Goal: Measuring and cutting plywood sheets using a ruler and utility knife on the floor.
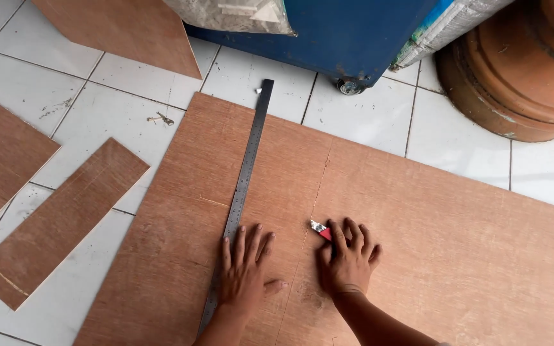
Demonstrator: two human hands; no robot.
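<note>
Two hands [245, 269] [346, 259], perhaps a cutter [320, 230]

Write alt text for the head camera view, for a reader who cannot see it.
Two bare hands press on a large plywood sheet lying on a white tiled floor: the left hand lies flat beside a long steel ruler, and the right hand grips a red utility knife. Smaller plywood offcuts lie to the left.

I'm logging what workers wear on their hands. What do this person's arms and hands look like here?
Both are bare: no gloves, sleeves, watch or rings show on the left hand or the right hand. The forearms are uncovered as far as the frame shows.
</note>
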